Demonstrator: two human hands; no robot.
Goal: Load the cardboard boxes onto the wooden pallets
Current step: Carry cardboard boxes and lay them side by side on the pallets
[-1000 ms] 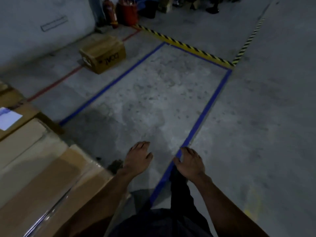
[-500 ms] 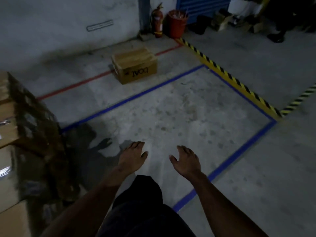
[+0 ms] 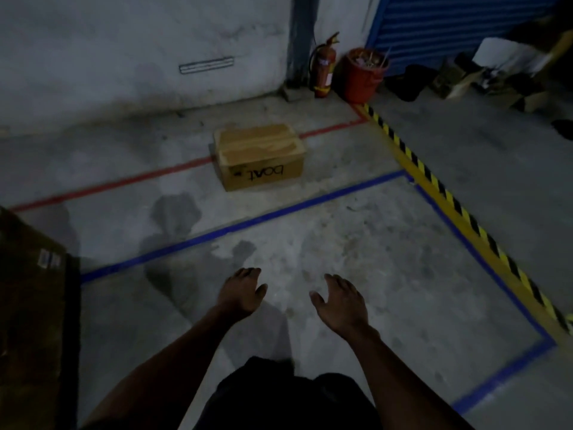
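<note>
Cardboard box [image 3: 259, 156] sits on the floor at twelve o'clock, across the red line [image 3: 117, 183], well apart from both hands. Left hand [image 3: 240, 291] and right hand [image 3: 339, 304] hover empty, fingers loosely spread. Dim light risks a misjudged grab or a trip

Dim concrete floor [image 3: 356, 243] with blue, red and hazard-striped lines; far grey wall [image 3: 124, 51], fire extinguisher [image 3: 324, 68], red bucket [image 3: 364, 77], blue shutter [image 3: 449, 23] far right
</note>
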